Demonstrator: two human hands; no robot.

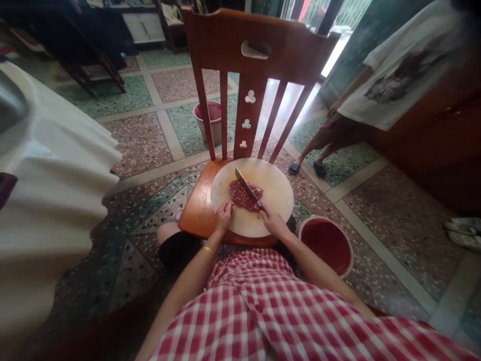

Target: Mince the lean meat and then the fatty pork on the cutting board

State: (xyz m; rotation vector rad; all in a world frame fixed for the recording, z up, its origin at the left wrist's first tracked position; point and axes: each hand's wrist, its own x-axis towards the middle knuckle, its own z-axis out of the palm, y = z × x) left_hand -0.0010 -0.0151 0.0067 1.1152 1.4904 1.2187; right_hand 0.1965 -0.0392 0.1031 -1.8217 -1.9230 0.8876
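On the seat of a wooden chair (203, 195) lies a round white chopping board (278, 190) with a flat heap of minced meat (238, 193) in its middle. My right hand (272, 220) grips the dark handle of a cleaver (246, 184). Its blade lies across the meat and points away to the upper left. At the board's near left edge is my left hand (224, 215), its fingers curled together beside the meat. Whether a small bit is pinched in those fingers is hidden.
A red-lined bucket (326, 245) stands on the floor right of the chair, and a second bin (208, 120) is behind the backrest. A table with a pale cloth (63, 175) fills the left. Another person (391, 85) stands at the right, near shoes (466, 233).
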